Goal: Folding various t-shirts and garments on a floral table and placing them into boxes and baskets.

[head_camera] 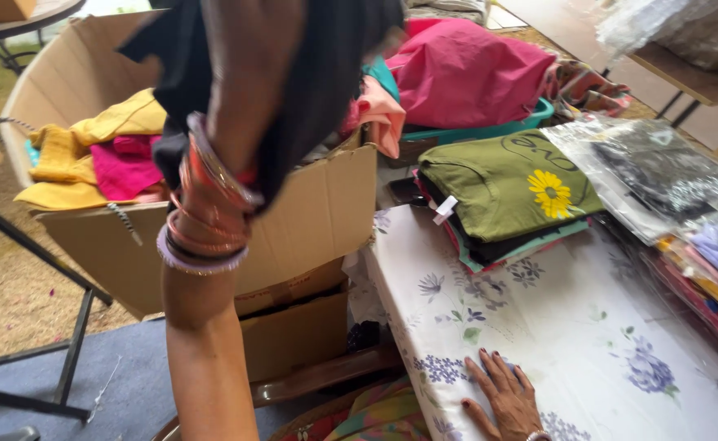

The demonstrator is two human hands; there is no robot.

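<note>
black garment (310, 73) hangs off my left hand (249, 49), draped over it and down both sides of the wrist, over the open cardboard box (310, 220). can't tell how the fingers are set, cloth covers them; the garment is clearly up off the pile w/ my hand under or inside it. stack of bangles (204, 212) sits just below the cloth on that forearm, pink, orange & a pale one lowest.

below and behind the grip, inside the box: yellow folded clothes (73, 155) and a magenta piece (122, 167) beside them, both apart from the black garment.

my right hand (502, 400) is well apart from all that, low & to the right, flat on the white floral cloth (571, 327), fingers spread, palm down, holding nothing. dark polish on the nails.

further out from that hand: green shirt w/ a yellow flower (510, 184) on top of a folded stack, a white tag at its near corner. right of it, clear plastic bags (653, 175) over more folded stuff. beyond the box, a pink pile (465, 69) in a teal tub (490, 129).
</note>
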